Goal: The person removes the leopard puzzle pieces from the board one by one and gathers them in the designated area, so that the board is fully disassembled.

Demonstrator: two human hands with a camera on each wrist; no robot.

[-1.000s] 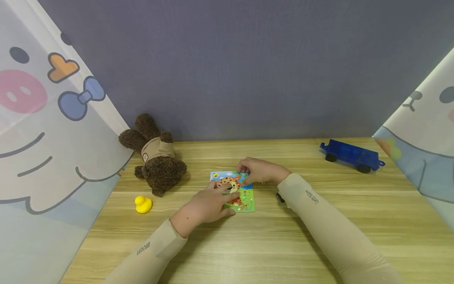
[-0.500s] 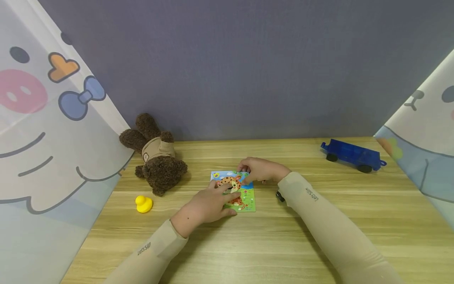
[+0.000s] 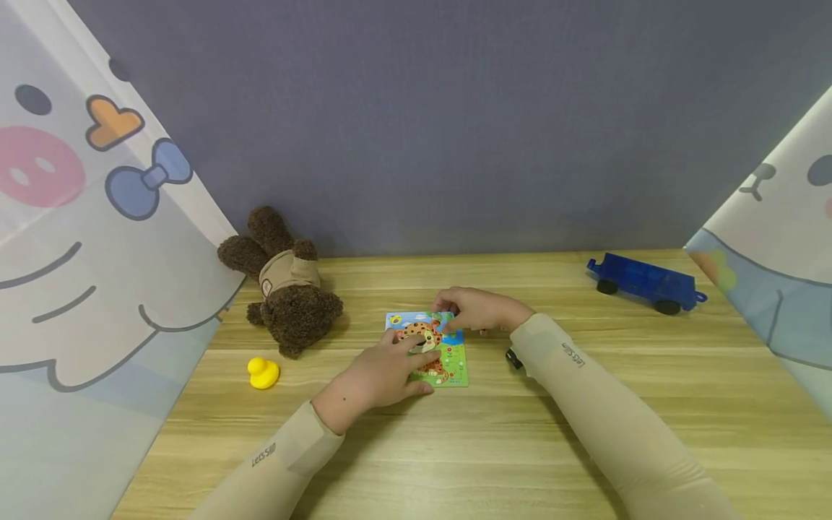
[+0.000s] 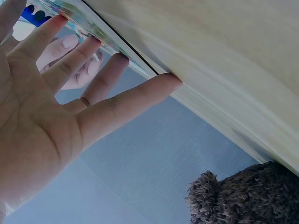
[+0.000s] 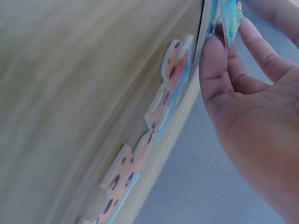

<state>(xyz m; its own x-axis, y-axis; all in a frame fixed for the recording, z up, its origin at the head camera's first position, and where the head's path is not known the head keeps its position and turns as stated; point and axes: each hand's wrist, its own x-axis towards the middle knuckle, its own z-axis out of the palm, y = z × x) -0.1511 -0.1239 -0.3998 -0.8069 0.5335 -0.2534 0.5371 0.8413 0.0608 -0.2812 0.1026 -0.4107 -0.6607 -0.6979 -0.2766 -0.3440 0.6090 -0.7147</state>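
A small jigsaw puzzle with a spotted leopard picture lies flat on the wooden table. My left hand rests on its left part, fingers straight and spread; in the left wrist view the fingertips touch the board and one reaches the table beside it. At the puzzle's far right corner, my right hand pinches a blue-green puzzle piece between thumb and fingers, tilted up from the board. Whether that piece touches the board is hard to tell. Loose orange spotted pieces lie beneath the right wrist.
A brown plush toy lies at the back left, with a yellow rubber duck in front of it. A blue toy wagon stands at the back right. Something small and black is partly hidden by the right sleeve.
The right hand's fingers have shifted very slightly to the left at the puzzle's far corner. My left hand stays where it was on the board.
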